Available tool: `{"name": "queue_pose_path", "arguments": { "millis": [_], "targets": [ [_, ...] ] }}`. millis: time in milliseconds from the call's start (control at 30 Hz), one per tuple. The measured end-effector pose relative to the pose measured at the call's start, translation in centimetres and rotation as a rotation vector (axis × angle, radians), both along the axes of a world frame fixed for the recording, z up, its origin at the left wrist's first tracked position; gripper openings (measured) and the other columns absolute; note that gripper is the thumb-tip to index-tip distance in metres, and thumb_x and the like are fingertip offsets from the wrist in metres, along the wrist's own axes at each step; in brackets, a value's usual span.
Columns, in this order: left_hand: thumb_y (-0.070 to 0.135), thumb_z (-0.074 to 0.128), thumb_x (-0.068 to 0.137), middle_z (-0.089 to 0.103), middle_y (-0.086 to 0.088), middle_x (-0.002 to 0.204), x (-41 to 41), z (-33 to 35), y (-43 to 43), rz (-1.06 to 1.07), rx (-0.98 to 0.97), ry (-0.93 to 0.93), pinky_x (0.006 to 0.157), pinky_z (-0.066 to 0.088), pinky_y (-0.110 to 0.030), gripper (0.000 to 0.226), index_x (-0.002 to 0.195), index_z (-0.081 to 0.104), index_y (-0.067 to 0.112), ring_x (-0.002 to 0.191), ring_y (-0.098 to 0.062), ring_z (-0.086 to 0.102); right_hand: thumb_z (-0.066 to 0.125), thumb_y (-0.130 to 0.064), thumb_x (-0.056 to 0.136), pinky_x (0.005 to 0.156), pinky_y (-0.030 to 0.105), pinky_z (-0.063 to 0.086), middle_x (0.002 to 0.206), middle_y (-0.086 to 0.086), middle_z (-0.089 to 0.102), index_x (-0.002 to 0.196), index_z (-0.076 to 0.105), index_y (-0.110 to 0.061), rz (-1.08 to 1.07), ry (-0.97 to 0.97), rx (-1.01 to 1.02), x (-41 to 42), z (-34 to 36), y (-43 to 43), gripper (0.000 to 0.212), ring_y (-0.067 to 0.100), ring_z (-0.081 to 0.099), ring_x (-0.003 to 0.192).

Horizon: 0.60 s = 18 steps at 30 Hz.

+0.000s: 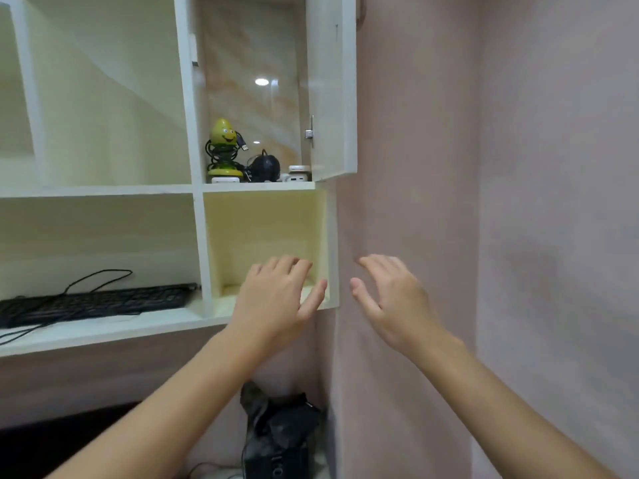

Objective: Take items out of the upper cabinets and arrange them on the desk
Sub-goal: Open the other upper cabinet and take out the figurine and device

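Note:
The upper cabinet's door (330,88) stands swung open to the right. On its shelf sit a yellow-green smiling figure wrapped in black cable (224,146), a black round object (264,167) and a small white device (298,173). Both hands are raised below that shelf and hold nothing. My left hand (276,299) hovers, fingers relaxed, in front of the yellow cubby (262,233). My right hand (390,299) is spread in front of the pink wall, right of the cabinet.
A black keyboard (93,302) with its cable lies on the lower left shelf. A black bag (276,430) stands below by the wall. The pink wall (518,202) closes the right side. The left upper compartment (103,98) shows nothing inside.

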State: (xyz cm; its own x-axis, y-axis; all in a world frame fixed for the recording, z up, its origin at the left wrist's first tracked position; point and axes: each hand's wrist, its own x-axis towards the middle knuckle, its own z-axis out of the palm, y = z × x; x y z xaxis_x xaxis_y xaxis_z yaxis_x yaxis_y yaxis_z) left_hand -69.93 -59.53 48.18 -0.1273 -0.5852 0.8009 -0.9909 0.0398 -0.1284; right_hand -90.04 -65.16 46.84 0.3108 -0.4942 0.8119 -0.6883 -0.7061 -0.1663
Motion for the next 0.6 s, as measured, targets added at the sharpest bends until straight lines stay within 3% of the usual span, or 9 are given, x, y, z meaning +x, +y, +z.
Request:
{"name": "queue_pose_path", "arguments": {
  "millis": [300,600],
  "targets": [
    [0.047,0.039,0.096,0.069,-0.002,0.107,4.5,-16.9,5.1,0.125,0.257,0.09,0.08,0.05,-0.04,0.046,0.109,0.068,0.015,0.093,-0.028,0.064,0.043,-0.045,0.093,0.091,0.036,0.054,0.123,0.002,0.068,0.126,0.065,-0.01,-0.018,0.245,0.219,2.5,-17.3,2.0,0.052,0.024,0.063,0.112],
    [0.051,0.032,0.097,0.07,-0.003,0.107,12.3,-20.6,6.3,0.259,0.391,0.096,0.082,0.053,-0.042,0.053,0.113,0.067,0.016,0.095,-0.027,0.065,0.038,-0.049,0.094,0.098,0.038,0.05,0.134,0.001,0.063,0.133,0.061,-0.013,0.002,0.336,0.292,8.9,-20.1,1.3,0.058,0.022,0.057,0.123]
  ]
}}
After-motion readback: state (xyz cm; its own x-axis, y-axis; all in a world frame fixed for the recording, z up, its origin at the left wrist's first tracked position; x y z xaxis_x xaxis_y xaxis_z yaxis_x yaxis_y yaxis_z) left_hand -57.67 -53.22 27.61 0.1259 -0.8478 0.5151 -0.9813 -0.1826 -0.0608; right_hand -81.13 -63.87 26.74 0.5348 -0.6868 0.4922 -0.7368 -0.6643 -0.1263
